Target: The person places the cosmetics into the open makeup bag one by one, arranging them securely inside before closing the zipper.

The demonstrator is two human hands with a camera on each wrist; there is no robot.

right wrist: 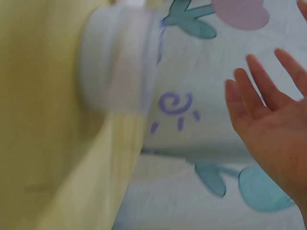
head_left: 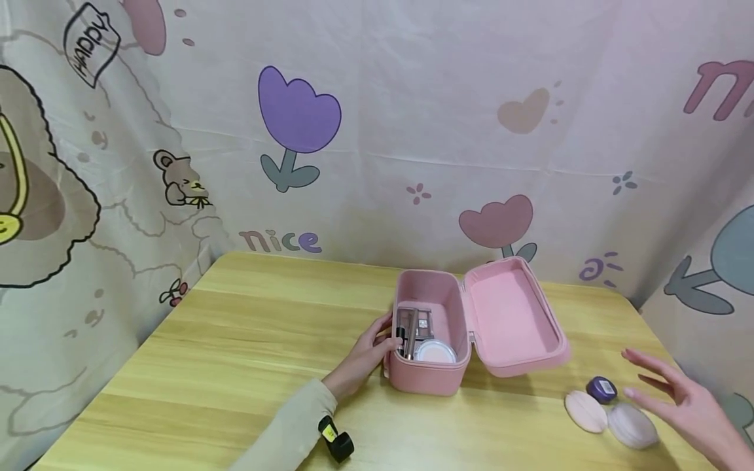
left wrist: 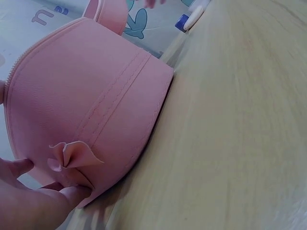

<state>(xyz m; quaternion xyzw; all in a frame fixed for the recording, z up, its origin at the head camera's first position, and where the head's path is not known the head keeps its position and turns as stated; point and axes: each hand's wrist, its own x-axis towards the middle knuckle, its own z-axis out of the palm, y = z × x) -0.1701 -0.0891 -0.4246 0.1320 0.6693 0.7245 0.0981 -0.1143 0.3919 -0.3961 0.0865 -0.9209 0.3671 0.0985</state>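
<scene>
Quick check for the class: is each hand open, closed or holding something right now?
Left hand: closed, gripping the side of the pink case.
Right hand: open, holding nothing.

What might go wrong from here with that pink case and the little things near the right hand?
The purple jar, pale oval pad and greyish container sit close together, so if the right hand reaches for one, it might nudge another.
The lid stands open on the side toward them, so an arm might bump it.
The left hand holds the pink case by its side; a hard tug could tilt it and make the round white compact inside slide.
</scene>
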